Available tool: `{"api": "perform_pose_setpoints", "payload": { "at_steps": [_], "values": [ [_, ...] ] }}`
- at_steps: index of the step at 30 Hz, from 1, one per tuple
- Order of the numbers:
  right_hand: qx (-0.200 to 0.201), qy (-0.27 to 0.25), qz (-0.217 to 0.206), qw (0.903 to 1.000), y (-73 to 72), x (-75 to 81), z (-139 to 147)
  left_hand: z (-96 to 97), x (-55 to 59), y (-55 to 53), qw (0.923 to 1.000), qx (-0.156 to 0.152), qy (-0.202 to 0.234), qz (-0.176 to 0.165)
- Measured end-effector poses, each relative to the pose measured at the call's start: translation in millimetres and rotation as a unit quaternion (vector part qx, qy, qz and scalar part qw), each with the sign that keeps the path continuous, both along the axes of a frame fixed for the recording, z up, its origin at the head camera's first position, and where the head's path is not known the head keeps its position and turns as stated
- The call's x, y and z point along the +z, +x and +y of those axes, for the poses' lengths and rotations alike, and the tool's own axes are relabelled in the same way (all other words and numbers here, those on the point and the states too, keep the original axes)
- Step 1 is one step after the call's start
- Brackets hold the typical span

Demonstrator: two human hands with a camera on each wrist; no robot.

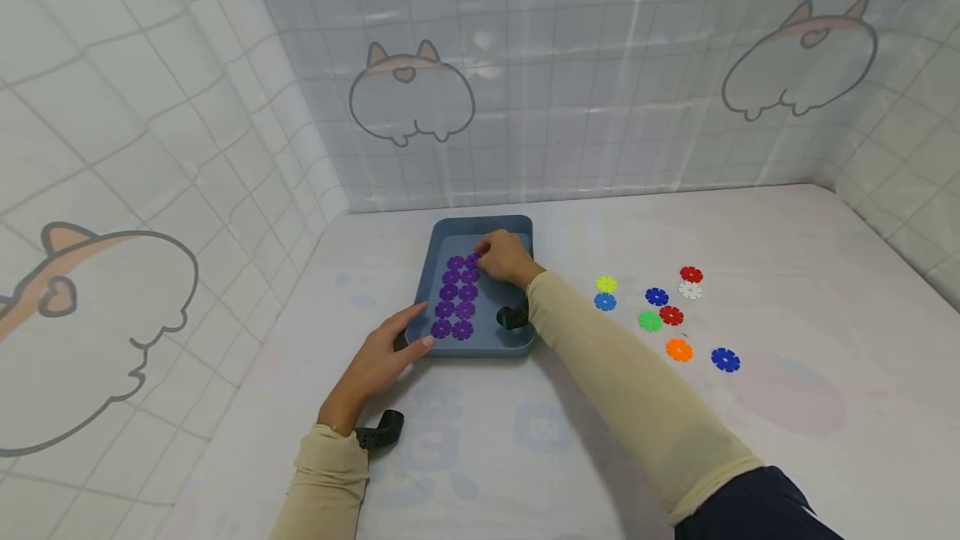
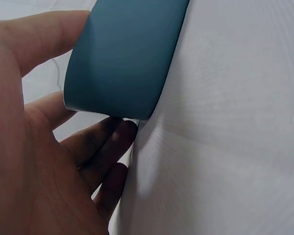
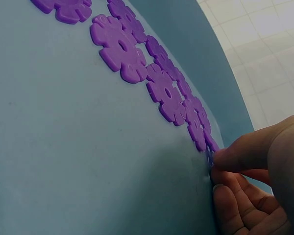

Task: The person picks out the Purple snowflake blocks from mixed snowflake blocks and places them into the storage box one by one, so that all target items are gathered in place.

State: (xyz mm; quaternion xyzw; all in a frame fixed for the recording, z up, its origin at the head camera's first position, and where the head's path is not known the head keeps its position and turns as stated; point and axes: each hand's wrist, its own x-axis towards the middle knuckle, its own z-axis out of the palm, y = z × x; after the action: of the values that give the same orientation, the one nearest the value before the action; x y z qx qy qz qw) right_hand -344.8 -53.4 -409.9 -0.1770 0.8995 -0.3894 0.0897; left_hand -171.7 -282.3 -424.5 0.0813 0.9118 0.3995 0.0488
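A blue-grey tray [image 1: 483, 222] lies on the table, with two columns of purple snowflake discs [image 1: 447, 292] in its left half. My right hand [image 1: 510, 259] reaches over the tray and pinches a purple snowflake disc [image 1: 472, 261] at the far end of the right column. In the right wrist view its thumb and fingertips meet at that disc, low against the tray floor. My left hand [image 1: 381, 361] holds the tray's near left corner, index finger along the side and thumb at the front. Its other fingers curve below the corner in the left wrist view.
To the right of the tray lie several loose snowflake discs: yellow [image 1: 606, 283], light blue [image 1: 605, 302], green [image 1: 650, 321], orange [image 1: 678, 350], white [image 1: 690, 290], two red and two dark blue. Tiled-pattern curtains [image 1: 570, 107] stand behind and at both sides.
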Motion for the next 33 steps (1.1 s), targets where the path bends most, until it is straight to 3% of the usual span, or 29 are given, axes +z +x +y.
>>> {"api": "perform_pose_setpoints", "payload": {
  "at_steps": [12, 22, 33],
  "values": [
    [-0.003, -0.008, -0.004, 1.0, 1.5, 1.5, 2.2, 1.6, 0.7, -0.4, 1.0, 0.0, -0.001, 0.0],
    [-0.009, -0.042, 0.03, 0.9986, 2.0, 3.5, 3.0, 0.9, 0.5, -0.2, 1.0, -0.003, -0.001, 0.003],
    [-0.002, -0.069, 0.054, 0.9961, 12.6, 25.7, 33.3, 0.0, -0.5, -1.5, 0.9999, -0.008, 0.002, 0.009]
  ]
}}
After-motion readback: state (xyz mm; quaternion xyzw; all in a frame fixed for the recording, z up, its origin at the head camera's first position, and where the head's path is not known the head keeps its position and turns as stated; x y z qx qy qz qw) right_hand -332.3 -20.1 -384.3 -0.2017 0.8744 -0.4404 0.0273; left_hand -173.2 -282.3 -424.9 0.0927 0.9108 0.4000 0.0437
